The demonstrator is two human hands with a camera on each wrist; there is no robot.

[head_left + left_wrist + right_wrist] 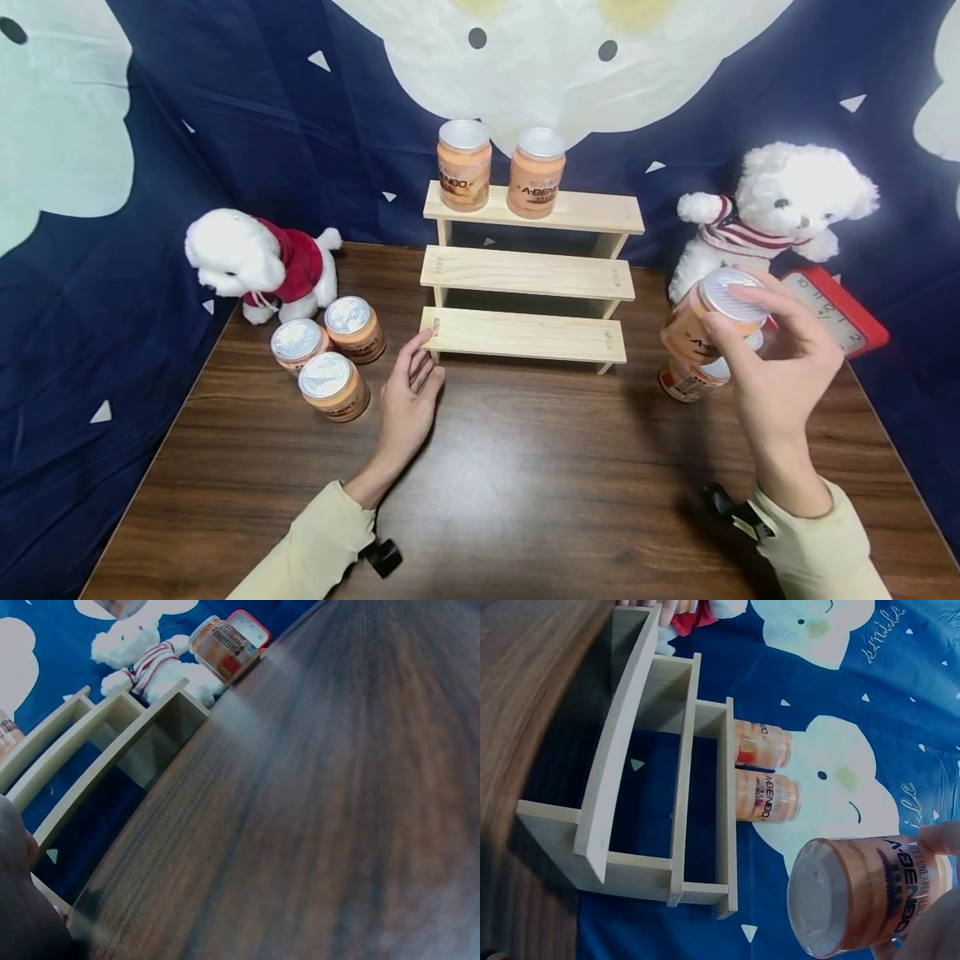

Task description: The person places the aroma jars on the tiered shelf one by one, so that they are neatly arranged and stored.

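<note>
My right hand point(772, 354) grips an orange jar with a silver lid point(708, 321) by its top, lifted above the table at the right; the same held jar point(866, 896) fills the lower right of the right wrist view. Another orange jar point(686, 379) stands on the table just below it. A three-step wooden shelf point(528, 275) stands at the back centre, with two orange jars point(498, 171) on its top step. My left hand point(411, 392) rests flat on the table, fingertips touching the lowest step's left end, holding nothing.
Three more orange jars point(330, 354) stand at the left by a white plush dog in red point(258, 262). A white plush bear point(772, 212) and a red clock point(836, 312) sit at the right rear. Blue patterned cloth hangs behind the wooden table point(525, 492).
</note>
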